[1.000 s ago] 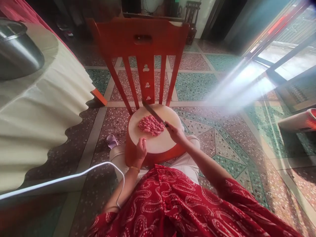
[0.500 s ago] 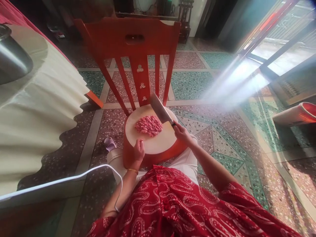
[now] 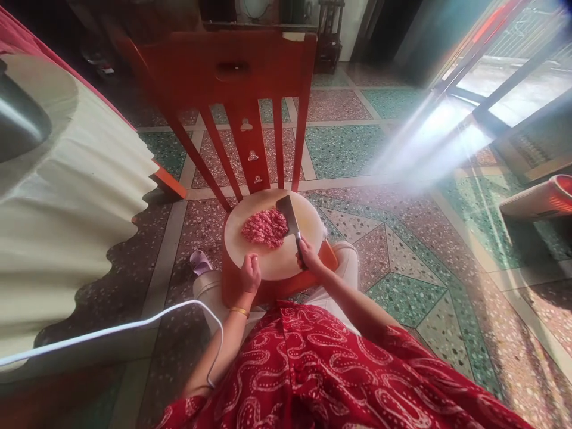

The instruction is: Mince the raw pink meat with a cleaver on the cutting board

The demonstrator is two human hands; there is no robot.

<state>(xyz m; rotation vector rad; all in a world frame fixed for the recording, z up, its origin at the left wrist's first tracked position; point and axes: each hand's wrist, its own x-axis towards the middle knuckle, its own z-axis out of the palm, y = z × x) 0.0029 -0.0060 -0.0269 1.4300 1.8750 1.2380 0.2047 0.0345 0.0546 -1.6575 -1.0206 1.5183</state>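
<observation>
A mound of minced meat (image 3: 264,227) lies on a round, pale chopping board (image 3: 268,265), which rests on the seat of a wooden chair (image 3: 250,292). My right hand (image 3: 309,255) is wrapped round the handle of a cleaver (image 3: 289,213). The cleaver's blade is low at the right side of the meat, seemingly touching it. My left hand (image 3: 251,274) is closed in a fist at the near left edge of the board, just short of the meat, with nothing visible in it.
The chair's slatted back (image 3: 223,65) rises beyond the board. To the left stands a table with a cream cloth (image 3: 98,196) and a dark metal pot (image 3: 22,119). A white cable (image 3: 134,325) runs to my left forearm. A glowing heater (image 3: 543,199) stands at right.
My right hand has brought the cleaver down and toward me, from raised above the board to the meat's right side. My left fist has stayed nearly in place.
</observation>
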